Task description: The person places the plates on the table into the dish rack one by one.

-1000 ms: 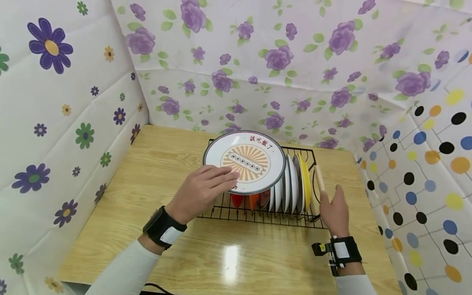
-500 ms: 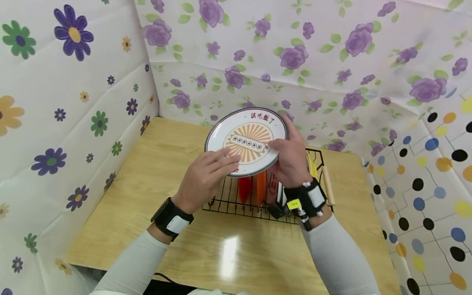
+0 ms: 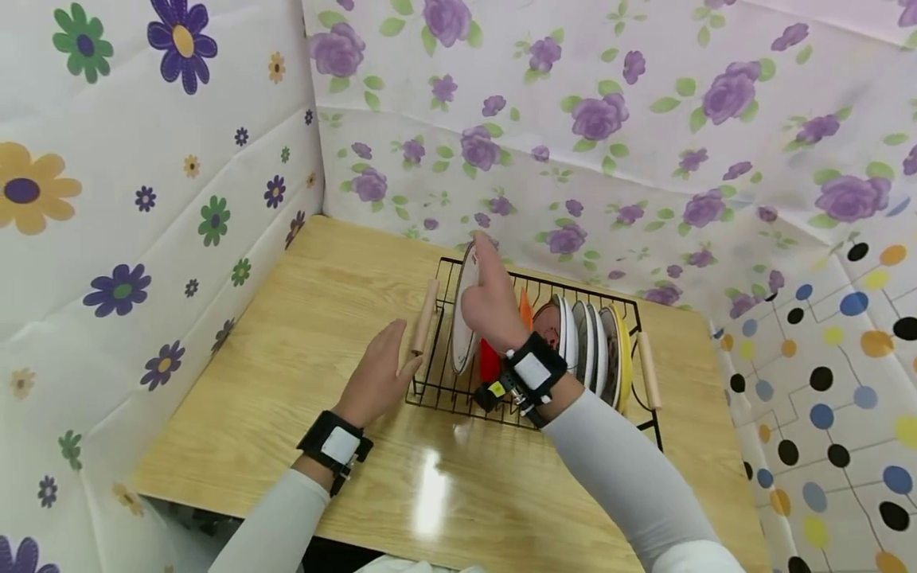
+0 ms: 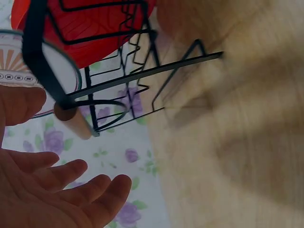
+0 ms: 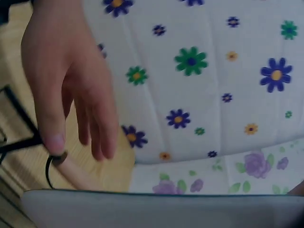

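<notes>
A white plate [image 3: 462, 318] stands nearly on edge at the left end of the black wire dish rack [image 3: 444, 398]. My right hand [image 3: 493, 306] holds its right side, thumb against the plate and fingers pointing away from me; part of the grip is hidden. In the left wrist view the plate's patterned face [image 4: 12, 59] shows beyond the rack. My left hand [image 3: 376, 374] is open beside the rack's left wooden handle [image 3: 426, 318], fingers spread, holding nothing. The right wrist view has the left hand [image 5: 71, 80] near that handle and the plate's pale surface [image 5: 156, 209] below.
A red dish [image 3: 489, 362], an orange one [image 3: 526, 306], several plates [image 3: 583, 342] and a yellow plate [image 3: 626, 358] stand in the rack. A second wooden handle [image 3: 648, 370] is at its right. The wooden table [image 3: 286, 382] meets patterned cloth walls.
The plate has turned from facing me to nearly edge-on and lowered into the rack's left end with my right hand. My left hand has released it and moved left and down.
</notes>
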A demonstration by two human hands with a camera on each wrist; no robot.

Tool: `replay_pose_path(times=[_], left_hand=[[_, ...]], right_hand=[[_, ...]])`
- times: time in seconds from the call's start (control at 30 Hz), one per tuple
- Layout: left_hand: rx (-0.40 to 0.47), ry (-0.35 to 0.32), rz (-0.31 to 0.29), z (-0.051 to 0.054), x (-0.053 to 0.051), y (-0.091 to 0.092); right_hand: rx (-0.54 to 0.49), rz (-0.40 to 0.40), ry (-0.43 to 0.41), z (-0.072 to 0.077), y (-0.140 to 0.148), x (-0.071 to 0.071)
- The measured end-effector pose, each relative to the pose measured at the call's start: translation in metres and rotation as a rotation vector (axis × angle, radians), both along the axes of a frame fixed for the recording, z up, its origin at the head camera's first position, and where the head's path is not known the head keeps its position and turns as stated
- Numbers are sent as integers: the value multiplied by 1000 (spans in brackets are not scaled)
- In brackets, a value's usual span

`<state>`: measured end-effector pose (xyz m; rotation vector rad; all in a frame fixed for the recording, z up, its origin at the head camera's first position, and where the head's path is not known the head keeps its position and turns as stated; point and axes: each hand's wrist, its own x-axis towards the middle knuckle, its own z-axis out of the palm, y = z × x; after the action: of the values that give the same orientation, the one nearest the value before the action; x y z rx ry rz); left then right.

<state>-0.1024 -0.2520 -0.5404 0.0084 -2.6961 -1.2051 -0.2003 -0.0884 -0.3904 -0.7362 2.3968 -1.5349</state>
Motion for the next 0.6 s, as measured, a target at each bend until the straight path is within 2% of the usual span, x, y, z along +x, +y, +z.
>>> replay_pose_path(times=[0.13,0.4,0.5,0.6], left_hand=[[12,34,32,-1,4,3],[-16,117,38,8,10,4],[-24,157,22,11,8,3],[-41,179,-3,19,3,1]], right_hand=[[201,24,101,-13,3,-2],[529,-38,255,-49,9,-9],[631,-76,324,-63,10,-10],[722,-104,376,-75,7,-9]])
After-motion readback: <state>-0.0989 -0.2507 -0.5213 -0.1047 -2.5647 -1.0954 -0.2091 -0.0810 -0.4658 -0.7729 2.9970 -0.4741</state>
